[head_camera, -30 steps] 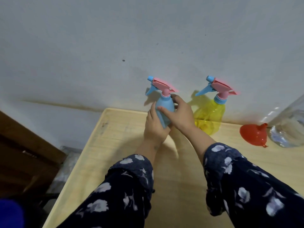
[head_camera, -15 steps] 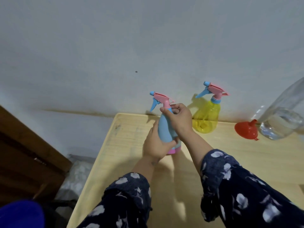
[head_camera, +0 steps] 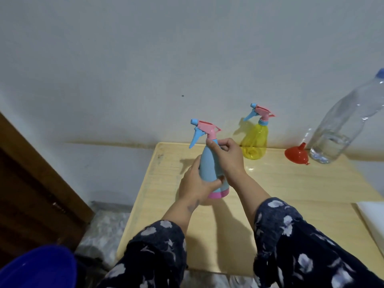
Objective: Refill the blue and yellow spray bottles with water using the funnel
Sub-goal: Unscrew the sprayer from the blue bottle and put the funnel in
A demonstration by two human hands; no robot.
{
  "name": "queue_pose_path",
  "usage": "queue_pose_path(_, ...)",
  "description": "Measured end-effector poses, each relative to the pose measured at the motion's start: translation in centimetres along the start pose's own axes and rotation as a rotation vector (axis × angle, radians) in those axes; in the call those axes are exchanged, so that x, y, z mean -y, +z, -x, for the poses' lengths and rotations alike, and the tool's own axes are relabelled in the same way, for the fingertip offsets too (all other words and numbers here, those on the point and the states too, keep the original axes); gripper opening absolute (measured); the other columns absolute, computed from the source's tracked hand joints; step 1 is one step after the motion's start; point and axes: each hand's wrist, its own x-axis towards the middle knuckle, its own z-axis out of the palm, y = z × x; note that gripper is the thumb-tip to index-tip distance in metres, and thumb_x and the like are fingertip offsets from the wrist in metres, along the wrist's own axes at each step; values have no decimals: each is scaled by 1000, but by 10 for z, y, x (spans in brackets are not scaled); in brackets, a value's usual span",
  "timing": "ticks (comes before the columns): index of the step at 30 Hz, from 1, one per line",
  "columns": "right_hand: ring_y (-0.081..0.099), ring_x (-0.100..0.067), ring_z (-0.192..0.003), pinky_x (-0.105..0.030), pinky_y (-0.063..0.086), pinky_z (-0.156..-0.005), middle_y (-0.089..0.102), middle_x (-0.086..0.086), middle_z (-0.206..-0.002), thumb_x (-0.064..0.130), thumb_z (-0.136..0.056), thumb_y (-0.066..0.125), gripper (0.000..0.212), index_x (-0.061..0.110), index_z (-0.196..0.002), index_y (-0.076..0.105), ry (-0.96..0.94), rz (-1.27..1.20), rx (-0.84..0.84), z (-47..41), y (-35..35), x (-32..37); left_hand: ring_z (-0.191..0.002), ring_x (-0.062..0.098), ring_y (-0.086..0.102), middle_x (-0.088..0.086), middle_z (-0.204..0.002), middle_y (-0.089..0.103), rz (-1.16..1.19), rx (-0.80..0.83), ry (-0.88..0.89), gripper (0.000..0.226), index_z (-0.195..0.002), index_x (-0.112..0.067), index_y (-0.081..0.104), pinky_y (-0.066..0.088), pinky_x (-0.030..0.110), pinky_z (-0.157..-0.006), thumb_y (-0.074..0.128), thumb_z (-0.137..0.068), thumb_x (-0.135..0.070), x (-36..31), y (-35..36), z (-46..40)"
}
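Standing upright above the pale wooden table point(head_camera: 291, 183), the opaque blue plastic spray bottle point(head_camera: 209, 165) has a pink base band, a pink spray head and a blue trigger and nozzle. Left hand point(head_camera: 197, 186) grip: clamped round the lower body. Right hand point(head_camera: 228, 159) grip: fingers pinched on the neck below the head. Behind, by the wall: translucent yellow spray bottle point(head_camera: 255, 142), red plastic funnel point(head_camera: 297, 155), clear plastic water bottle point(head_camera: 340, 129), part full.

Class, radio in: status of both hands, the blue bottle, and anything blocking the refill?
Left hand grips blue spray bottle body. Right hand pinches its neck; pink spray head on. Funnel, water bottle untouched.
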Motion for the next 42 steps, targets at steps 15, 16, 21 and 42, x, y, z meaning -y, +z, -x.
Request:
queue_pose_path(15,57,-6,-75,-19,40,-64,63,7,-84,41,-92,57,27,16,-100,66,-67,-50,26,29,-4,11,-83,11,65,-16,-97,65,-75,-5,59,81,-120,-55,41,59,41,-68,72,-45,-56,-23,-7,20)
queue_pose_path(16,58,-6,-78,-19,40,-64,63,8,-87,42,-92,57,28,18,-104,64,-59,-50,25,29,-3,11,-83,11,65,-16,-97,64,-89,-7,61,82,-121,-55,41,59,41,-68,70,-44,-57,-24,-7,20)
queue_pose_path(21,57,-9,-75,-23,42,-64,58,9,-83,45,-78,74,45,17,-103,50,56,-67,-107,28,-2,9,-88,13,63,-17,-103,63,-179,6,72,84,-123,-53,37,57,40,-71,65,-44,-59,-23,-4,21)
queue_pose_path(42,60,-16,-84,-27,44,-73,67,-6,-90,23,-77,75,43,13,-116,60,66,223,-117,13,-51,-28,-101,19,58,-12,-115,55,-189,83,13,84,-132,-42,34,53,38,-78,77,-60,-50,22,56,20)
